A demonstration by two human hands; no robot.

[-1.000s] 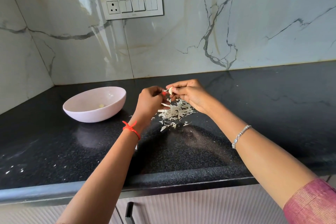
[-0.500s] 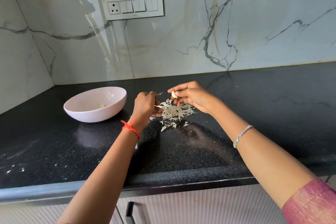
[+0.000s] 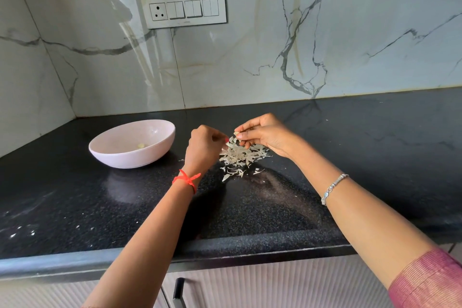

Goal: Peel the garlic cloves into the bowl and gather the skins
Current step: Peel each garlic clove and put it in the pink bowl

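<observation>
Black counter (image 3: pixel 350 157); right hand (image 3: pixel 267 134), fingertips (image 3: pixel 241 136) around clove (image 3: pixel 236 133)

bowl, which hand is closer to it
Left. The left hand is just right of the bowl; the right hand, holding a clove, is farther right, above the garlic skins.

We take this for a home kitchen: a speckled black stone desk (image 3: pixel 125 207) bearing a pale bowl (image 3: pixel 130 157) runs into a corner at 10 o'clock, veined marble-look wall panels (image 3: pixel 250 57) rise behind, a socket-and-switch plate (image 3: pixel 183 9) sits at 12 o'clock, and a ribbed cupboard door (image 3: pixel 275 287) with a handle (image 3: pixel 178 292) shows at 6 o'clock.
</observation>
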